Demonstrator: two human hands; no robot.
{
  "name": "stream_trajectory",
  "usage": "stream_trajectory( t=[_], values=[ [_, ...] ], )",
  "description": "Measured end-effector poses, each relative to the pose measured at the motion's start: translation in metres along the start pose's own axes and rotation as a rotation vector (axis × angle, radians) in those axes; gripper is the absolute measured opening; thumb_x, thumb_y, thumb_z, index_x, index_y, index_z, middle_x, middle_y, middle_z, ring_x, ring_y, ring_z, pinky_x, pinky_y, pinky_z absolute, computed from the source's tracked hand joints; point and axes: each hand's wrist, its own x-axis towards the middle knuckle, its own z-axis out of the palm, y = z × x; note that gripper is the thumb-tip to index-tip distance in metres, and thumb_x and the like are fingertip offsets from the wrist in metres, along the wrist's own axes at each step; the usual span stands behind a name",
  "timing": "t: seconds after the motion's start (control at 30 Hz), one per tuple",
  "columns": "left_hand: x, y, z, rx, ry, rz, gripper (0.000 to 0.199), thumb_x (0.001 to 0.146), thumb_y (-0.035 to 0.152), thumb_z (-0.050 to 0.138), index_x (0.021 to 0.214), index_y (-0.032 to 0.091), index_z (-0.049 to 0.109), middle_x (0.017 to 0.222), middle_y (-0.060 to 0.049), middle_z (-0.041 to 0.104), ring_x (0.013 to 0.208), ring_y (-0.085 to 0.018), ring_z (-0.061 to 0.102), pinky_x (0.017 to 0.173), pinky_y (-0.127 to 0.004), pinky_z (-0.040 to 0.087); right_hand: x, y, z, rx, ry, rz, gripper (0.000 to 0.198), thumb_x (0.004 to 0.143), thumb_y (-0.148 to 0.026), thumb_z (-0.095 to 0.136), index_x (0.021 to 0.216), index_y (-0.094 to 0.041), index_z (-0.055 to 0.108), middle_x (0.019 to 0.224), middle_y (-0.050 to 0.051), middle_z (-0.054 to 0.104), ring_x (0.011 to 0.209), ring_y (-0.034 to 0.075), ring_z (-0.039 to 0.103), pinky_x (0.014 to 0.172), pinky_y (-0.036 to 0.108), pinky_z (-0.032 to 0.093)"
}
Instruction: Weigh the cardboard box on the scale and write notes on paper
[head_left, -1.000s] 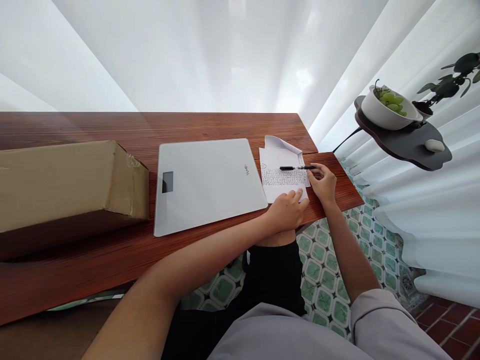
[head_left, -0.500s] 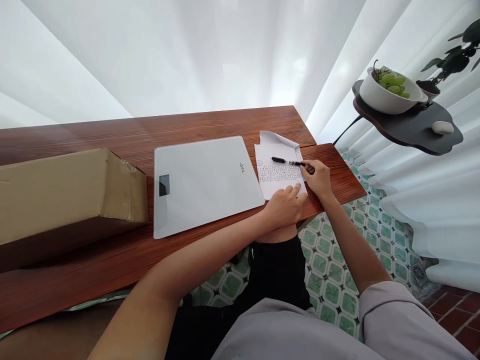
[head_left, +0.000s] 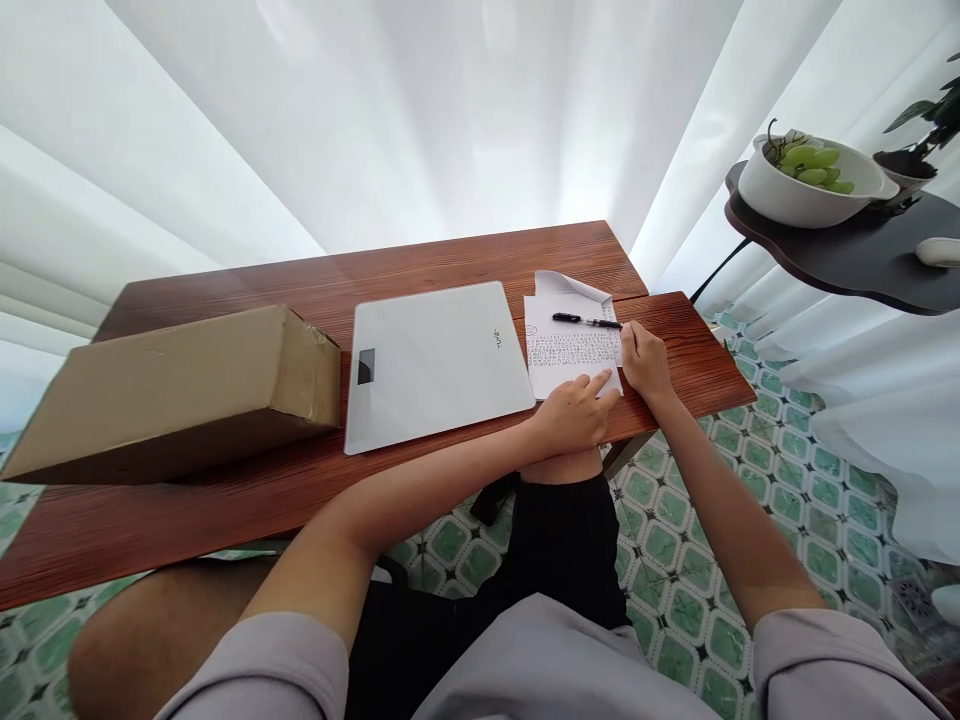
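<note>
A sheet of white paper (head_left: 566, 376) covered in small handwritten rows lies on the desk, its top edge folded and curling up. My left hand (head_left: 574, 412) rests over the paper's lower edge, fingers spread and pressing it. Across the upper part of the sheet lies a black pen (head_left: 586, 320) with a clear section in its barrel. Right at the pen's far-right end, by the paper's right edge, is my right hand (head_left: 646, 362). Its fingers are curled closed, and what may be inside them is hidden.
A white glass scale (head_left: 439, 365) with a small dark display lies left of the paper. Beyond it sits a long cardboard box (head_left: 187, 395) on the wooden desk (head_left: 420, 258). At upper right, a dark shelf (head_left: 840, 255) carries a white bowl (head_left: 795, 200) of green grapes.
My right hand has drawn slightly right from the pen's end, its fingers curling in. The pen lies in the same place on the paper, where my left hand stays. The camera view has shifted.
</note>
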Motion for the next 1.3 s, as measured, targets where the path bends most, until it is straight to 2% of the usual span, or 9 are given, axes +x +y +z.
stream_trajectory(
  t=[0.13, 0.23, 0.37, 0.57, 0.67, 0.8, 1.07, 1.3],
  values=[
    [0.000, 0.000, 0.000, 0.033, 0.032, 0.031, 0.025, 0.094, 0.021, 0.042, 0.113, 0.013, 0.056, 0.138, -0.016, 0.051, 0.089, -0.022, 0.054, 0.073, -0.035, 0.045, 0.000, 0.003, 0.003, -0.025, -0.033, 0.012, 0.034, 0.102, -0.033, 0.028, 0.072, -0.022, 0.040, 0.069, 0.004, 0.058, 0.062, 0.018, 0.047, 0.061, 0.030, 0.024],
    [-0.001, 0.001, 0.000, 0.059, 0.032, 0.080, 0.020, 0.098, 0.020, 0.038, 0.105, 0.014, 0.056, 0.112, -0.012, 0.059, 0.082, -0.021, 0.052, 0.067, -0.034, 0.042, 0.001, 0.004, 0.005, -0.054, -0.054, 0.020, 0.035, 0.101, -0.033, 0.029, 0.073, -0.021, 0.045, 0.072, 0.006, 0.063, 0.062, 0.018, 0.048, 0.062, 0.030, 0.023],
    [-0.007, 0.003, -0.001, 0.123, 0.065, 0.201, 0.022, 0.102, 0.017, 0.033, 0.093, 0.016, 0.053, 0.090, -0.007, 0.057, 0.076, -0.018, 0.052, 0.065, -0.033, 0.040, 0.000, 0.005, 0.005, -0.085, -0.077, 0.022, 0.038, 0.102, -0.034, 0.029, 0.074, -0.020, 0.052, 0.074, 0.008, 0.066, 0.062, 0.019, 0.050, 0.061, 0.031, 0.023],
    [-0.039, 0.000, -0.021, 0.257, 0.161, 0.299, 0.017, 0.101, 0.013, 0.040, 0.089, 0.016, 0.052, 0.079, -0.002, 0.055, 0.069, -0.015, 0.050, 0.061, -0.031, 0.035, 0.000, 0.008, 0.007, -0.120, -0.092, 0.012, 0.039, 0.101, -0.034, 0.032, 0.076, -0.018, 0.058, 0.073, 0.009, 0.067, 0.061, 0.019, 0.048, 0.061, 0.031, 0.021],
    [-0.065, -0.006, -0.038, 0.335, 0.117, 0.334, 0.016, 0.100, 0.011, 0.040, 0.094, 0.016, 0.055, 0.078, -0.002, 0.056, 0.068, -0.014, 0.049, 0.059, -0.030, 0.034, 0.000, 0.009, 0.007, -0.136, -0.096, 0.007, 0.040, 0.101, -0.035, 0.033, 0.078, -0.018, 0.061, 0.073, 0.009, 0.067, 0.061, 0.019, 0.049, 0.061, 0.031, 0.021],
    [-0.100, -0.015, -0.058, 0.407, 0.069, 0.291, 0.015, 0.099, 0.010, 0.042, 0.100, 0.016, 0.056, 0.080, -0.003, 0.057, 0.069, -0.014, 0.049, 0.058, -0.030, 0.033, 0.000, 0.009, 0.006, -0.154, -0.109, -0.007, 0.039, 0.100, -0.034, 0.033, 0.079, -0.018, 0.062, 0.075, 0.010, 0.068, 0.063, 0.020, 0.050, 0.062, 0.031, 0.022],
    [-0.153, -0.035, -0.083, 0.518, 0.148, 0.178, 0.011, 0.097, 0.010, 0.046, 0.092, 0.016, 0.055, 0.075, -0.001, 0.054, 0.067, -0.014, 0.047, 0.059, -0.029, 0.032, -0.001, 0.012, 0.004, -0.186, -0.144, -0.010, 0.039, 0.100, -0.036, 0.033, 0.080, -0.018, 0.061, 0.078, 0.013, 0.069, 0.063, 0.020, 0.051, 0.062, 0.031, 0.023],
    [-0.192, -0.059, -0.106, 0.557, 0.233, 0.035, 0.021, 0.098, 0.019, 0.052, 0.077, 0.018, 0.048, 0.068, 0.000, 0.047, 0.065, -0.016, 0.043, 0.060, -0.032, 0.030, 0.000, 0.013, 0.002, -0.224, -0.163, -0.021, 0.040, 0.098, -0.038, 0.031, 0.083, -0.018, 0.062, 0.083, 0.014, 0.069, 0.070, 0.023, 0.056, 0.065, 0.032, 0.028]
  ],
)
